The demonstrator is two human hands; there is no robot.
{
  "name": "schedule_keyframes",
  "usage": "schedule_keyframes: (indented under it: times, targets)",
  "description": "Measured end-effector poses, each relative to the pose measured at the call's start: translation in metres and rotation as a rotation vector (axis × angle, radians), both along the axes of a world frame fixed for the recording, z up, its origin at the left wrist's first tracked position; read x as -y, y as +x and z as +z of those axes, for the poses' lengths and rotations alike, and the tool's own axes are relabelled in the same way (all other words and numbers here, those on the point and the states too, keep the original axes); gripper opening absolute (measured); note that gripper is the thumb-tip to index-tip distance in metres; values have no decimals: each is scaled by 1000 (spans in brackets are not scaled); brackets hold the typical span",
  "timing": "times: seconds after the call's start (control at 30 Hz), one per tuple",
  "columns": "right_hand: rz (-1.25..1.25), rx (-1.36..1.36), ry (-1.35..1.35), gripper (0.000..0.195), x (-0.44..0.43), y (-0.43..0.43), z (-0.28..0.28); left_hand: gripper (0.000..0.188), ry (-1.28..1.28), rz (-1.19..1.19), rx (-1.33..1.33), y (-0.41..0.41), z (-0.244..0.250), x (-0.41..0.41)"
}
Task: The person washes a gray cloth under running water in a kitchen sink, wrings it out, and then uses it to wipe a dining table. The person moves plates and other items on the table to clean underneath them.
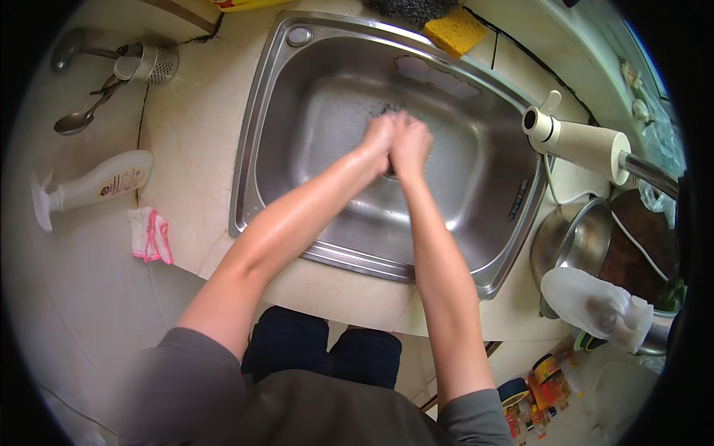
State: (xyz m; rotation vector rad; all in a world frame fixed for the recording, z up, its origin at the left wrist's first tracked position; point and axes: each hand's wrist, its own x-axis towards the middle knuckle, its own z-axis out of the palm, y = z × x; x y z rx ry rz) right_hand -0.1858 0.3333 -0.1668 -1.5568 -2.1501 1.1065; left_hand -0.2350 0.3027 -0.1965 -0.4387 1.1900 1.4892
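Note:
Both of my hands meet over the middle of a stainless steel sink (340,192). My left hand (381,136) presses against my right hand (411,139), and both are blurred. Something dark and wiry shows just beyond the fingertips, too blurred to name or to tell whether a hand holds it. Below the hands the drain is partly hidden. The pale faucet (580,142) stands at the sink's right side, its spout away from my hands.
A yellow sponge (455,32) and a dark steel wool scourer (413,8) lie behind the sink. Leftward are a utensil holder (159,64), a spray bottle (106,181) and a folded cloth (150,235). Metal bowls (583,240) and a whitish mitt-shaped item (585,298) crowd the right.

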Motion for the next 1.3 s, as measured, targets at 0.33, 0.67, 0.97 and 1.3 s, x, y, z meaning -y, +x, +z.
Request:
schedule_keyframes:
  times: [0.33,0.67,0.97,1.3]
  targets:
    - [56,-61,144,42,-9,-6,14,24,164,25,124,-1,37,7]
    - [-38,-107,-135,45,-6,9,-28,26,67,0,245,-17,28,22]
    - [-200,-536,-788,24,-38,79,9,20,68,-5,-26,-60,33,57]
    - [-263,-360,-663,45,16,24,20,27,-35,51,123,-23,23,19]
